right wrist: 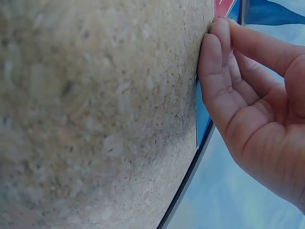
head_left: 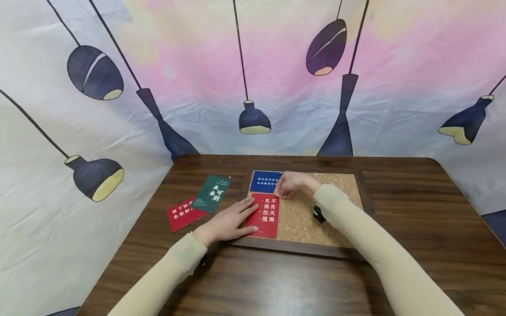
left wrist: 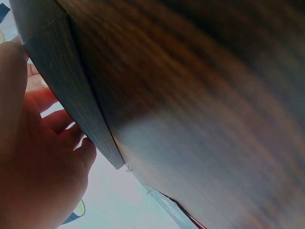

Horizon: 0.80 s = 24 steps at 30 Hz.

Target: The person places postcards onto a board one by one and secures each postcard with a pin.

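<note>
A framed cork board [head_left: 304,219] lies on the table with a blue card [head_left: 262,181] at its top left and a red card [head_left: 270,226] just below it. My left hand [head_left: 231,219] rests on the red card's left side, fingers spread and straight. At that card's upper right corner, my right hand [head_left: 294,182] pinches a small pale pushpin [head_left: 276,195], mostly hidden by the fingertips. In the right wrist view, the thumb and fingers [right wrist: 217,62] meet close to the cork, over the blue card's edge. A small round pin head [head_left: 281,173] shows at the blue card's top right corner.
Left of the board, a green card [head_left: 211,193] overlaps another red card [head_left: 183,217] on the wooden table [head_left: 276,281]. A loose pin [head_left: 229,177] lies beside the green card. Behind the table hangs a cloth printed with lamps [head_left: 213,127].
</note>
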Motion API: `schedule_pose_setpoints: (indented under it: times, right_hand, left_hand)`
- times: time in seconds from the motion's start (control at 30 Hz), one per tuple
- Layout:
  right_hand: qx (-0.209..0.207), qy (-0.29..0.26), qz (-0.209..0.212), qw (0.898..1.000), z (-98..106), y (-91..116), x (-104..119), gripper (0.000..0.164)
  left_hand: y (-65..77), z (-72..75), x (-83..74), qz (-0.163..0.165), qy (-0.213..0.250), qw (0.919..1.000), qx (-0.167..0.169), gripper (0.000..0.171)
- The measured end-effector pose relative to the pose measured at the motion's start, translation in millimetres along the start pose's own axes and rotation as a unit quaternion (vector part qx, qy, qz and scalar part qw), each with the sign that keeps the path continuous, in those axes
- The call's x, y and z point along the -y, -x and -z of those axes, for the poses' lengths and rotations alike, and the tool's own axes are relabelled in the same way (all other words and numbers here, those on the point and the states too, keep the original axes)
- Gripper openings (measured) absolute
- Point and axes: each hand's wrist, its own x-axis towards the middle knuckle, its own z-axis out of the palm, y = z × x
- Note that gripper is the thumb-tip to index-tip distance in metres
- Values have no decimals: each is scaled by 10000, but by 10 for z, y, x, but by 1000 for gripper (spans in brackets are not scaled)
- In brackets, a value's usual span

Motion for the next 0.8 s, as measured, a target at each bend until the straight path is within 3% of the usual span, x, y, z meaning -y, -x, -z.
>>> schedule_pose_setpoints:
  times: [0.4, 0.8]
  right_hand:
    - [-122, 68, -30, 9999, -7, 13, 57, 15]
    - [-122, 257, -143, 9995, -34, -10, 79, 13]
  left_hand:
    - [-3, 24, 10, -112, -18, 9999, -98, 78]
    - [2, -32, 24, -23, 62, 10000, -57, 81]
